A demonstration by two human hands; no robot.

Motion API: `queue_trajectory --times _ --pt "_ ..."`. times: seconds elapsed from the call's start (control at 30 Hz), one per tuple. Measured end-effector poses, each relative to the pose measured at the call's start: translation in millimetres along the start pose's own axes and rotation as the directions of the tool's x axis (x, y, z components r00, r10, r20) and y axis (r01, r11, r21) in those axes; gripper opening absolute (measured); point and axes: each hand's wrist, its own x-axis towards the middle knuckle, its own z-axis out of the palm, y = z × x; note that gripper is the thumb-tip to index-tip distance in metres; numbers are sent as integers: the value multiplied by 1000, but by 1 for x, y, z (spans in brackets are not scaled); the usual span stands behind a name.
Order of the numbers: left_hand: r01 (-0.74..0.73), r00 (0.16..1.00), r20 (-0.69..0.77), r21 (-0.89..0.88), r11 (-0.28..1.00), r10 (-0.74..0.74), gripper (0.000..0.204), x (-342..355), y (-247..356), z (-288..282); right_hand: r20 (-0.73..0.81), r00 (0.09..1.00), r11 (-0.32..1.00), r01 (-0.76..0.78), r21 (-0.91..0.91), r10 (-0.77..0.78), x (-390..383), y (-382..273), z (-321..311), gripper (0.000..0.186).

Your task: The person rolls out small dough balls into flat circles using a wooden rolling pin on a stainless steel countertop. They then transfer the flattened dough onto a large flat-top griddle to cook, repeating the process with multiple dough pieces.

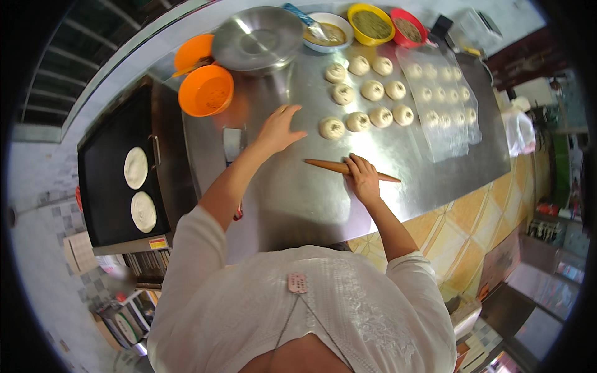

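Note:
Tapered at both ends, a wooden rolling pin (324,165) lies across the steel table in front of me. My right hand (363,177) is closed around its middle. To the left, my left hand (278,132) hovers with fingers apart and nothing in it. Beyond the pin, rows of round pleated dough buns (372,91) sit on the metal; the nearest to my left hand is a bun (332,128) at the front left of the group. A scraper (233,144) with a flat metal blade lies partly hidden behind my left forearm.
At left, a black griddle (118,186) carries two flat dough rounds (136,168). Orange bowls (206,91), a large steel bowl (258,38), a white bowl with a brush (326,32), and yellow (371,24) and red bowls (408,28) line the back. Plastic sheeting (444,133) covers more buns at right.

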Motion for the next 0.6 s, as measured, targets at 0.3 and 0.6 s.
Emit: queue_trajectory --times 0.3,0.6 --pt "61 974 171 425 903 -146 63 51 59 118 -45 996 996 79 37 -78 -23 32 -1 50" --pt "224 892 320 300 927 -319 61 -110 66 118 -80 996 999 42 -5 -43 -23 56 -17 42"
